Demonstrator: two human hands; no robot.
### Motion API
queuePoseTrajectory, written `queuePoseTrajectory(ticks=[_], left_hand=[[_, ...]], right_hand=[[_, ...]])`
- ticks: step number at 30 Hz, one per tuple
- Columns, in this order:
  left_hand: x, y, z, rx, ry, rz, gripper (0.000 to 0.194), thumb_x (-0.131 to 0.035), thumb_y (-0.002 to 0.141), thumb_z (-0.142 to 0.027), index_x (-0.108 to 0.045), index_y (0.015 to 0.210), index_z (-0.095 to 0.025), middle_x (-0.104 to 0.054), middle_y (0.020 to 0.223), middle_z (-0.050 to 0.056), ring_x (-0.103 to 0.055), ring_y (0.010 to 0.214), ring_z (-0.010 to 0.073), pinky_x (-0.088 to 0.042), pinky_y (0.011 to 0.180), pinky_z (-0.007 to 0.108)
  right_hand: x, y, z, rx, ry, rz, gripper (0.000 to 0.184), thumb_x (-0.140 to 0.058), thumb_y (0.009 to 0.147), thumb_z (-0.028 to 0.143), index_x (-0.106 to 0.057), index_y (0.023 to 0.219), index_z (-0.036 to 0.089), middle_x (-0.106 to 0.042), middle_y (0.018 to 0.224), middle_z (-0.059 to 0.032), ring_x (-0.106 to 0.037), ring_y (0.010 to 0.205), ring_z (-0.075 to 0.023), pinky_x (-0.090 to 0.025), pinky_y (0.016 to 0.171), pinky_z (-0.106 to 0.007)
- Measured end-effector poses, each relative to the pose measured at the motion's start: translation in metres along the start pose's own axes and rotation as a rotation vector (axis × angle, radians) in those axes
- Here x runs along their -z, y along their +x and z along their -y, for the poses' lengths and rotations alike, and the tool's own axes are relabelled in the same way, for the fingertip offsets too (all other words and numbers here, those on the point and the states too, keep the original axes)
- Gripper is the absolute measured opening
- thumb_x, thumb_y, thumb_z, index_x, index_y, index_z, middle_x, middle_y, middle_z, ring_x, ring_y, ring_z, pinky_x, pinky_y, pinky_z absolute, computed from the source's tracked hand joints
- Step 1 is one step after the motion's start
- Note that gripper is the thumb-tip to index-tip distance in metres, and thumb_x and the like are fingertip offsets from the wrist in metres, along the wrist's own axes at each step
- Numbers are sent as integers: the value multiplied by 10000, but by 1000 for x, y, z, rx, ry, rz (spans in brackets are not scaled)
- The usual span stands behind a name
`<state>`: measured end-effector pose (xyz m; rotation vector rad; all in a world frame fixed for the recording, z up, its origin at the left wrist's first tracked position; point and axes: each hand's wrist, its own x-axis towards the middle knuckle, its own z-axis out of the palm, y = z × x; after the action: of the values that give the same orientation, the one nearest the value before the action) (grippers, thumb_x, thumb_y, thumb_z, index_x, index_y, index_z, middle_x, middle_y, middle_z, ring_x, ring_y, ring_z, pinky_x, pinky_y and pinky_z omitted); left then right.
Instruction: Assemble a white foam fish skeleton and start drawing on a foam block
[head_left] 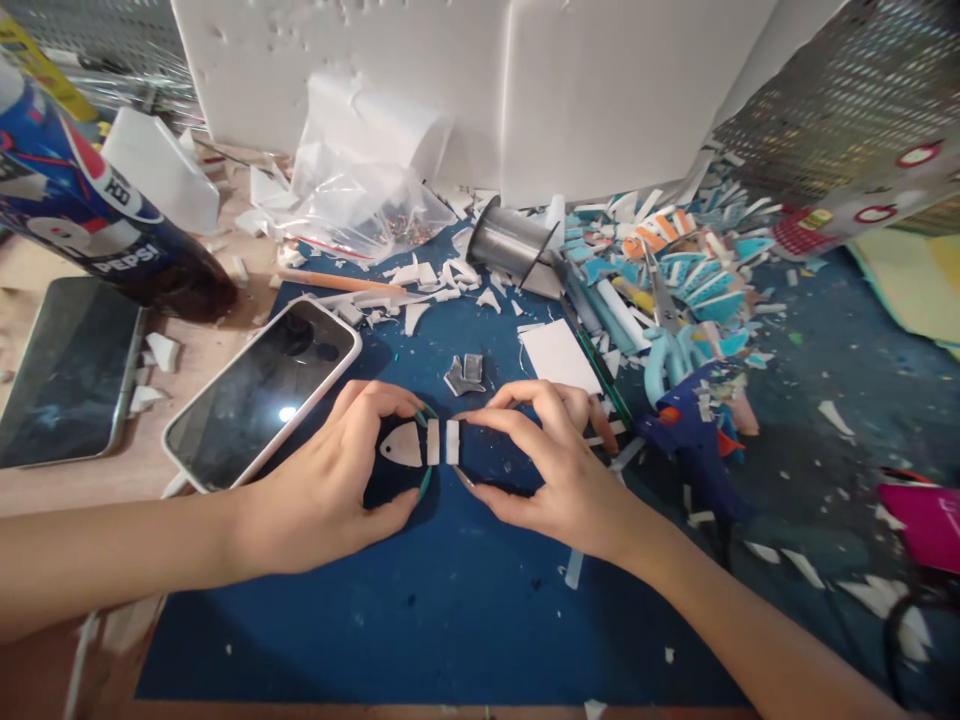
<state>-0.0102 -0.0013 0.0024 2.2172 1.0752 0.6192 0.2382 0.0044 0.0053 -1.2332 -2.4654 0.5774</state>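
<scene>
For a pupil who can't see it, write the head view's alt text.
A person's left hand curls around a pale rounded piece and a white strip on a blue mat, while the right hand brackets a second strip between thumb and fingers. A white-edged phone and white scraps lie nearby.

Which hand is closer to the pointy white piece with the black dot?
Left. The left hand curves around the pointy white piece; the right hand is farther away, past two small white strips.

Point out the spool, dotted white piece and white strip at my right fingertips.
Spool (510, 243): head view, grey barrel.
Dotted white piece (403, 446): head view, flat face.
White strip (452, 442): head view, its middle.
</scene>
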Motion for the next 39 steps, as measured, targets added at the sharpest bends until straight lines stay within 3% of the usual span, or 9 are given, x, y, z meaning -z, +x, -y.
queuePoseTrajectory(ticks=[9, 12, 18, 21, 27, 31, 35, 39], left_hand=[[-1, 2, -1, 18, 12, 13, 377, -545, 853, -174, -345, 1173, -165, -490, 1179, 129, -502, 1137, 216, -489, 960, 347], [0, 1, -1, 31, 11, 21, 374, -535, 855, -171, -340, 1174, -176, -492, 1186, 128, -505, 1137, 212, -496, 966, 357], [0, -1, -1, 70, 24, -2, 369, -542, 847, -190, -348, 1161, -200, -505, 1193, 122, -515, 1127, 223, -519, 950, 394], [0, -2, 0, 80, 61, -29, 356, -549, 848, -212, -362, 1150, -208, -515, 1194, 117, -522, 1110, 233, -525, 944, 428], [0, -2, 0, 137, 79, -47, 366, -561, 850, -251, -369, 1160, -223, -501, 1219, 101, -529, 1108, 243, -509, 971, 482], [0, -2, 0, 166, 70, -51, 372, -557, 856, -257, -362, 1172, -226, -487, 1233, 102, -531, 1122, 255, -485, 994, 519], [0, -3, -1, 169, 65, -58, 356, -544, 863, -252, -356, 1164, -227, -488, 1233, 102, -532, 1117, 255, -479, 995, 529], [0, -4, 0, 153, 78, -70, 353, -543, 865, -250, -348, 1158, -221, -483, 1238, 114, -523, 1130, 269, -476, 987, 545]], right_hand=[[-2, -5, -5, -4, -16, -25, 421, -623, 856, 379, -511, 1248, 276, -460, 1131, -74, -378, 1042, -268, -322, 889, -391], [-1, -6, -6, -18, -8, -89, 451, -611, 848, 353, -488, 1272, 260, -466, 1132, -72, -389, 1022, -260, -325, 854, -378], [2, -5, -11, -95, 10, -310, 229, -489, 873, 159, -532, 1095, 192, -520, 1028, -72, -482, 1017, -232, -328, 867, -391], [2, -5, -12, -82, -3, -424, 203, -466, 862, 85, -536, 1027, 181, -546, 975, -63, -522, 971, -203, -343, 843, -372], [2, -4, -12, -57, -21, -524, 198, -460, 839, 39, -534, 948, 187, -596, 908, -51, -565, 910, -195, -374, 812, -366], [4, -5, -16, -74, -129, -630, 204, -471, 826, 39, -530, 930, 205, -600, 888, -46, -562, 884, -205, -402, 785, -363], [8, -5, -28, -132, -340, -749, 192, -527, 808, 121, -507, 986, 192, -606, 943, -96, -545, 920, -262, -418, 801, -410], [10, -3, -31, -135, -407, -730, 237, -520, 792, 109, -500, 1011, 198, -621, 950, -104, -560, 928, -279, -427, 808, -426]])
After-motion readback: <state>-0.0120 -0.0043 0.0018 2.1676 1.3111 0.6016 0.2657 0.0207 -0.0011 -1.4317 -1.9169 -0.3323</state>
